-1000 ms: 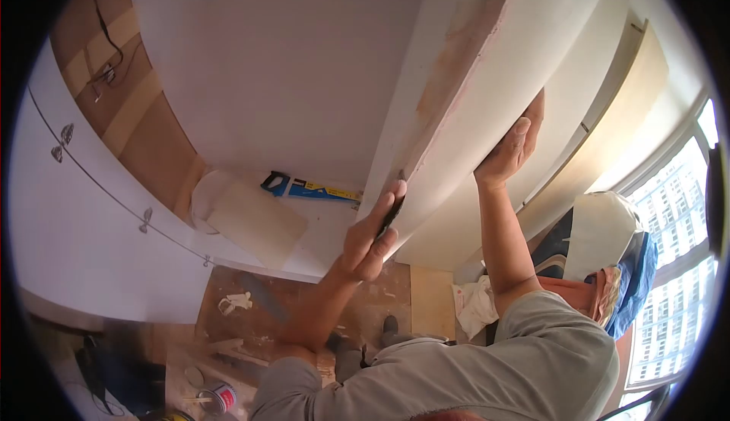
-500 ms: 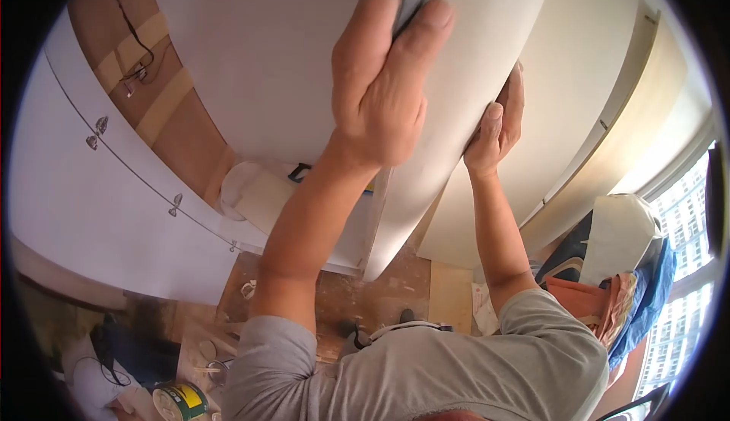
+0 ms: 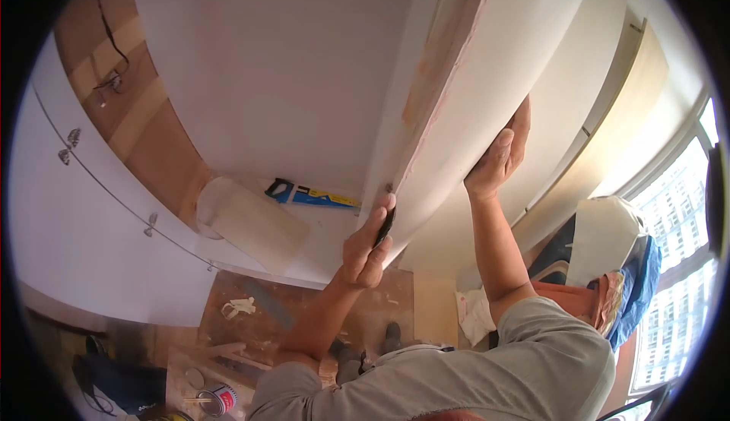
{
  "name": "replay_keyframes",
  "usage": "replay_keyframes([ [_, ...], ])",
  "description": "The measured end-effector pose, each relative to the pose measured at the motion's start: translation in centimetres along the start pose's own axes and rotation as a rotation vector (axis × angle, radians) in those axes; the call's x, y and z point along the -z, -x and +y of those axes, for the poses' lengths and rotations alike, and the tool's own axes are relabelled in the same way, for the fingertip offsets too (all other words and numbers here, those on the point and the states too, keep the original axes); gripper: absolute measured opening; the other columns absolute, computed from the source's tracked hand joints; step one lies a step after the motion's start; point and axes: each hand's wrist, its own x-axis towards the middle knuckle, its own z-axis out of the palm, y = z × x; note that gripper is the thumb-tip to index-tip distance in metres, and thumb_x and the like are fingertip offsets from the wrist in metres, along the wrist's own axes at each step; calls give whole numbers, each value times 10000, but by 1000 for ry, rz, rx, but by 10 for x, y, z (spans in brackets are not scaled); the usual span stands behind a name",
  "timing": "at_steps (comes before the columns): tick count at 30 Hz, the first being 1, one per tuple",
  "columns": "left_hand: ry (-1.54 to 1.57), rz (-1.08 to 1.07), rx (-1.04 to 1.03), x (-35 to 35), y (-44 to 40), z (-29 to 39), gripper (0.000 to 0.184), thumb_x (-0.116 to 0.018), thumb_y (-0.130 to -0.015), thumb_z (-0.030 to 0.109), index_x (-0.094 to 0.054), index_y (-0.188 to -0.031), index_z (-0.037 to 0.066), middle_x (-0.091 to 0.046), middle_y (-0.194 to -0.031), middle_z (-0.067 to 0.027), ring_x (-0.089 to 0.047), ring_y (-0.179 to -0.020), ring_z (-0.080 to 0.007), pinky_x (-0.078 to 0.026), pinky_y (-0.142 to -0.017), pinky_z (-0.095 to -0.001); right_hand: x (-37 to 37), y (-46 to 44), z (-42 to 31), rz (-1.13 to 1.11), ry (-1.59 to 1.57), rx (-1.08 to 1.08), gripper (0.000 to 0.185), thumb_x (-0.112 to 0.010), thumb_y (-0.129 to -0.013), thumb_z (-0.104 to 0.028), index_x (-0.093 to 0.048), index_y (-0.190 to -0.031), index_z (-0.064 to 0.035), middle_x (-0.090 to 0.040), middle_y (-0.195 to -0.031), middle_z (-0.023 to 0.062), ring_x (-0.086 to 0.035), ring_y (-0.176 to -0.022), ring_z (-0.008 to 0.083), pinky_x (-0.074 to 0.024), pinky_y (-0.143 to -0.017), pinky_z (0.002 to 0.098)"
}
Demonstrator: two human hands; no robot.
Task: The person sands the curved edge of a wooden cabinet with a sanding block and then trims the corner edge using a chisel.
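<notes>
A tall white panel (image 3: 494,64), its left edge raw and pinkish, stands upright before me. Low on that edge is my left hand (image 3: 363,250), closed around a flat dark grey tool (image 3: 386,226); the fingertips are by the edge and most of the tool is hidden in the grip. Higher up, my right hand (image 3: 498,159) grips the panel's right side, thumb toward me and fingers partly hidden behind it.
A blue and yellow handsaw (image 3: 312,193) lies on the white cabinet's bottom beside a rolled sheet (image 3: 255,219). A hinged white door (image 3: 99,231) stands open at left. A paint can (image 3: 220,400) is at lower left; bags and cloths (image 3: 631,276) are piled by the window.
My left hand has slid down along the panel's left edge with the tool, from the top to low down. My right hand keeps its hold. The view has shifted, uncovering the handsaw.
</notes>
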Motion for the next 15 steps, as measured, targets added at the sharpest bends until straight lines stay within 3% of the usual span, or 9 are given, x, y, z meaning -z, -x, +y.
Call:
replay_keyframes([
  [5,-153,-30,-66,-23,-161,73,566,-441,-1112,14,-336,-1646,-144,-436,-1680,-319,-408,-1595,-388,-299,-1312,-448,1,-3,1,-32,-93,17,770,-485,-1167,-448,-328,-1651,130,-478,-1656,251,-510,-1491,301,-420,-1216,434],
  [7,-168,-65,-266,-27,-223,84,573,-437,-1132,51,-310,-1653,-149,-406,-1710,-289,-375,-1615,-359,-285,-1314,-435,0,-7,-2,-33,-130,25,766,-497,-1166,-436,-325,-1653,129,-454,-1677,256,-490,-1517,313,-402,-1235,445],
  [9,-126,8,-280,-31,-265,103,546,-518,-1134,92,-406,-1622,-127,-540,-1622,-246,-522,-1507,-305,-371,-1259,-397,-1,-10,-7,-54,-177,23,760,-507,-1165,-426,-325,-1655,125,-417,-1703,261,-457,-1550,329,-363,-1267,460],
  [10,-135,17,-280,-21,-282,100,546,-518,-1134,92,-406,-1622,-127,-540,-1622,-246,-522,-1507,-305,-371,-1259,-397,0,-8,-7,-62,-187,22,760,-507,-1165,-426,-325,-1655,125,-417,-1703,261,-457,-1550,329,-363,-1267,460],
  [12,196,-151,-381,2,-307,101,686,-556,-1142,87,-204,-1698,-105,-310,-1770,-255,-325,-1627,-325,-189,-1357,-411,1,-7,-2,-53,-212,26,688,-525,-1157,-358,-380,-1639,112,-404,-1707,267,-361,-1603,398,-292,-1303,550],
  [13,187,-149,-391,4,-303,107,686,-556,-1142,87,-204,-1698,-105,-310,-1770,-255,-325,-1627,-325,-189,-1357,-411,3,-8,-3,-56,-223,35,688,-525,-1157,-358,-380,-1639,112,-404,-1707,267,-361,-1603,398,-292,-1303,550],
  [15,-284,306,-321,4,-283,121,504,-644,-1082,117,-558,-1526,-106,-647,-1489,-195,-619,-1335,-257,-444,-1175,-357,12,-3,-9,-106,-169,-79,722,-543,-1158,-374,-355,-1641,128,-402,-1713,267,-392,-1598,378,-301,-1312,494],
])
